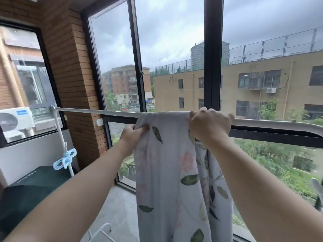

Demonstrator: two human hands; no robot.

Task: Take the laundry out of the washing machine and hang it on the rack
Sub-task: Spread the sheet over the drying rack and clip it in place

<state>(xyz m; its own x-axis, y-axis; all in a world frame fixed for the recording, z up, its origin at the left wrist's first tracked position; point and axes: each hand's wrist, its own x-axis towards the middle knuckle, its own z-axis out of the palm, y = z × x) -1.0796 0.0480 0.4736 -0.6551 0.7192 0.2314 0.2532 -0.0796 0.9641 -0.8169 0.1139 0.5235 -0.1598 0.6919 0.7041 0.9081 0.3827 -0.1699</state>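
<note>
Slippage worries me: the pale leaf-printed cloth [166, 172] hangs over the white metal rack bar [97, 112] between my hands, left hand [132, 135] pinching its edge, right hand [209, 126] gripping its fold, so uneven tugging could drag it off.

Soft overcast daylight, warped edges

The cloth [166, 172] is cut off by the lower edge of the frame; its far side is hidden beyond the rail [97, 111]. The rail is covered at centre by cloth and right hand [209, 126], whose fingertips are concealed. A blurred grey object [317, 188] at the right edge cannot be identified.
</note>
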